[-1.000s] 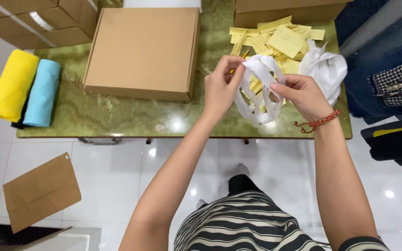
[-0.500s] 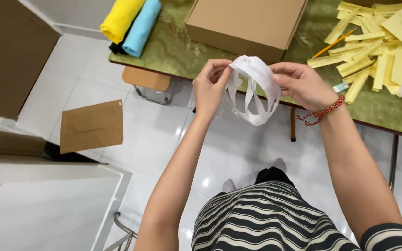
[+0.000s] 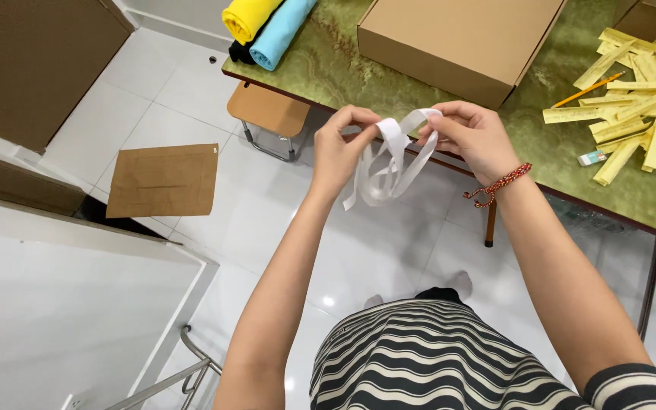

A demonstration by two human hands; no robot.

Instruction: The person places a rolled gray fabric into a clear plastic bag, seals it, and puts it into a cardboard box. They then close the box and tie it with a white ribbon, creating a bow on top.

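Beside a green worktop (image 3: 343, 64), a person holds a white strip (image 3: 389, 163) in mid-air over the tiled floor (image 3: 267, 205). Left hand (image 3: 339, 148) and right hand (image 3: 472, 137) each keep a grip pinched shut on its upper folds, while the loops hang limp between them. It looks light, soft and floppy, best held near the ends. A box (image 3: 457, 38) sits behind.

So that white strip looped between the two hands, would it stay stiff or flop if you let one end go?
The white strip probably flops: its loops sag and a loose end dangles below the left hand. It looks thin and light, since fingertip pinches from the right hand carry it.
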